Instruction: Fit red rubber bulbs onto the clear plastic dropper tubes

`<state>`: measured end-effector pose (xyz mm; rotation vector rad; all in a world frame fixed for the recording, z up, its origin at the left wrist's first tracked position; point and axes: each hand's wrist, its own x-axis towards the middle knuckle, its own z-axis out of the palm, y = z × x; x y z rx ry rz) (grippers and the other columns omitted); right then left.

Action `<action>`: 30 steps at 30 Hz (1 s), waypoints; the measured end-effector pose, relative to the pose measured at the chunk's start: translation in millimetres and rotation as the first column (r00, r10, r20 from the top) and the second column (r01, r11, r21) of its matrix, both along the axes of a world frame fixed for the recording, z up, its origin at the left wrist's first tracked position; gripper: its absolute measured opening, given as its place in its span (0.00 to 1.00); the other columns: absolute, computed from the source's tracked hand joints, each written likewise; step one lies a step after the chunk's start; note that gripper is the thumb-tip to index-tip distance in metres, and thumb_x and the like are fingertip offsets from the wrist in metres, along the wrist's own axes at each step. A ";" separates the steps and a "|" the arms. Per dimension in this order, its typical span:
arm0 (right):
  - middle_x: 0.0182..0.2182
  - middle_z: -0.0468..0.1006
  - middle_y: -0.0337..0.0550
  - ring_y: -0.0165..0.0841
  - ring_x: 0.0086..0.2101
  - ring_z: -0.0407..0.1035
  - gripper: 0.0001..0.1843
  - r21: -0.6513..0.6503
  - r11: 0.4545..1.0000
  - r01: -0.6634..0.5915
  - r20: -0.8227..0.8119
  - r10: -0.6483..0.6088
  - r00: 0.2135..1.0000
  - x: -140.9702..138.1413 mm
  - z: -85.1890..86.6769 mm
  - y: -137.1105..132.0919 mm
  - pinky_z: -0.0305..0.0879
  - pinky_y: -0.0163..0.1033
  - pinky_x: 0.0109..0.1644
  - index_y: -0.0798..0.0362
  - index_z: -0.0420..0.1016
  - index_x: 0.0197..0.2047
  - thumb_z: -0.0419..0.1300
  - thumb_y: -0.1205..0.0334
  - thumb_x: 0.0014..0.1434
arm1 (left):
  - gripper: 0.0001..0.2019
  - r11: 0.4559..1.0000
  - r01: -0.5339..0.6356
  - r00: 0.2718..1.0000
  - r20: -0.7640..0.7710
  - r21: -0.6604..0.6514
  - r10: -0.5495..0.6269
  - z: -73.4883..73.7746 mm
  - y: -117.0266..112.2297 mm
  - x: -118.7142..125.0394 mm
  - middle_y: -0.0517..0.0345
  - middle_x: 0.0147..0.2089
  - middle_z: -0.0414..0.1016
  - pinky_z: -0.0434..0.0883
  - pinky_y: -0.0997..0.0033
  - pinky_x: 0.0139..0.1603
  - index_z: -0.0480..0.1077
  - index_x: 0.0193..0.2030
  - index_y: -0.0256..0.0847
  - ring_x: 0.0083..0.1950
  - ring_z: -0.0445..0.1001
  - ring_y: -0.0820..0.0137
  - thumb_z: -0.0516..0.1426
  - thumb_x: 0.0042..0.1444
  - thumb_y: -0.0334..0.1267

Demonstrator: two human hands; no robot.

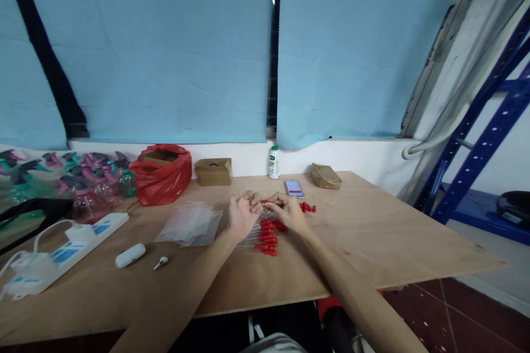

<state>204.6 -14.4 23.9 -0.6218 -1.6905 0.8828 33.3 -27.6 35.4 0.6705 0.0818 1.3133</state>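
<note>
Several red-ended clear tubes (267, 238) already lie grouped at six o'clock on the bench (372, 231), apparently finished, other red pieces (307, 207) waiting at three, while the right hand (289, 212) pinches a red piece (264, 202) beside the curled left hand (243, 217), its grip unclear.

The single view comes from the person's head, above the table's (397, 231) near edge, facing forward and slightly down. It reaches past the far edge to the blue curtains (165, 49), wide enough to take in the table's right-hand corners. The left hand (243, 216) and right hand (291, 213) lie fairly near, just below centre.
</note>
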 end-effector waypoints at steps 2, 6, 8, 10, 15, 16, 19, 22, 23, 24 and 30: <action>0.31 0.83 0.45 0.40 0.33 0.79 0.17 0.033 0.999 0.021 0.048 -0.022 0.999 1.6 2.2 -2.5 0.75 0.43 0.40 0.52 0.77 0.37 0.66 0.46 0.61 | 0.11 1.000 0.013 1.000 0.002 -0.018 -0.013 -0.4 -0.4 0.1 0.59 0.30 0.56 0.63 0.70 0.30 0.56 0.32 0.41 0.26 0.56 0.71 0.50 0.61 0.44; 0.31 0.83 0.45 0.39 0.33 0.78 0.17 0.089 0.995 0.050 0.093 -0.058 0.994 3.4 4.5 -4.0 0.74 0.42 0.40 0.52 0.78 0.38 0.64 0.46 0.63 | 0.11 0.999 0.027 1.000 0.001 -0.018 -0.027 -0.7 0.9 -2.8 0.59 0.30 0.55 0.63 0.70 0.30 0.56 0.32 0.41 0.26 0.56 0.72 0.51 0.61 0.44; 0.33 0.84 0.45 0.38 0.33 0.78 0.16 0.126 0.989 0.075 0.123 -0.090 0.988 3.9 4.4 -2.7 0.73 0.41 0.40 0.53 0.79 0.40 0.64 0.47 0.63 | 0.11 1.000 0.030 0.999 -0.029 0.001 -0.030 0.5 2.5 -5.6 0.60 0.30 0.55 0.63 0.71 0.30 0.56 0.32 0.41 0.26 0.56 0.72 0.51 0.61 0.44; 0.33 0.83 0.45 0.37 0.33 0.77 0.16 0.169 0.980 0.105 0.161 -0.133 0.978 4.3 3.8 -0.8 0.71 0.40 0.40 0.53 0.80 0.40 0.64 0.48 0.63 | 0.12 1.000 0.019 0.998 -0.068 0.024 -0.017 2.5 4.5 -8.7 0.59 0.30 0.56 0.63 0.71 0.29 0.56 0.31 0.41 0.26 0.56 0.72 0.50 0.62 0.44; 0.31 0.82 0.42 0.33 0.30 0.73 0.15 0.221 0.965 0.141 0.175 -0.182 0.968 4.0 4.0 1.0 0.67 0.37 0.37 0.53 0.81 0.42 0.65 0.50 0.63 | 0.12 0.998 -0.060 0.995 -0.080 0.015 0.061 4.1 8.6 -12.6 0.56 0.31 0.60 0.62 0.72 0.28 0.56 0.30 0.41 0.25 0.56 0.72 0.48 0.63 0.43; 0.32 0.82 0.42 0.33 0.30 0.73 0.14 0.217 0.967 0.136 0.172 -0.175 0.969 3.7 4.4 0.7 0.67 0.37 0.37 0.53 0.81 0.42 0.65 0.50 0.62 | 0.13 0.998 -0.069 0.995 -0.073 0.000 0.068 3.6 9.1 -12.5 0.56 0.31 0.59 0.62 0.72 0.28 0.56 0.30 0.41 0.25 0.56 0.72 0.48 0.64 0.43; 0.33 0.82 0.42 0.33 0.31 0.73 0.15 0.170 0.980 0.106 0.159 -0.134 0.978 2.5 5.4 -0.2 0.68 0.37 0.38 0.53 0.81 0.43 0.66 0.50 0.61 | 0.13 0.996 -0.078 0.995 -0.060 -0.037 0.076 2.0 9.8 -11.3 0.57 0.30 0.58 0.62 0.72 0.27 0.55 0.29 0.41 0.25 0.56 0.72 0.48 0.64 0.43; 0.34 0.82 0.42 0.33 0.33 0.74 0.16 0.081 0.995 0.058 0.113 -0.067 0.991 1.4 4.1 1.4 0.68 0.37 0.39 0.53 0.79 0.44 0.64 0.49 0.62 | 0.13 0.997 -0.067 0.997 -0.039 -0.045 0.065 2.7 9.2 -10.5 0.58 0.29 0.56 0.62 0.72 0.27 0.54 0.29 0.41 0.25 0.56 0.72 0.48 0.64 0.41; 0.33 0.82 0.42 0.33 0.33 0.75 0.16 0.053 0.998 0.041 0.093 -0.046 0.995 1.0 3.1 2.5 0.69 0.37 0.39 0.53 0.78 0.44 0.64 0.49 0.62 | 0.13 0.997 -0.064 0.998 -0.031 -0.046 0.062 3.4 8.7 -10.4 0.58 0.29 0.56 0.62 0.72 0.28 0.54 0.28 0.41 0.25 0.56 0.72 0.48 0.64 0.41; 0.33 0.82 0.42 0.33 0.33 0.75 0.16 0.029 0.999 0.026 0.073 -0.028 0.997 0.6 1.9 3.8 0.69 0.37 0.39 0.53 0.78 0.44 0.64 0.49 0.62 | 0.13 0.997 -0.062 0.998 -0.025 -0.048 0.061 4.2 8.1 -10.4 0.58 0.29 0.56 0.62 0.71 0.28 0.54 0.28 0.41 0.25 0.56 0.72 0.48 0.64 0.41; 0.30 0.81 0.42 0.34 0.30 0.75 0.17 -0.038 0.999 -0.001 -0.001 0.001 1.000 -2.3 -4.1 10.4 0.70 0.38 0.37 0.53 0.77 0.40 0.68 0.48 0.58 | 0.12 0.996 -0.063 0.998 -0.005 -0.068 0.062 5.8 5.3 -7.8 0.59 0.28 0.55 0.63 0.71 0.27 0.54 0.28 0.41 0.24 0.56 0.72 0.48 0.63 0.40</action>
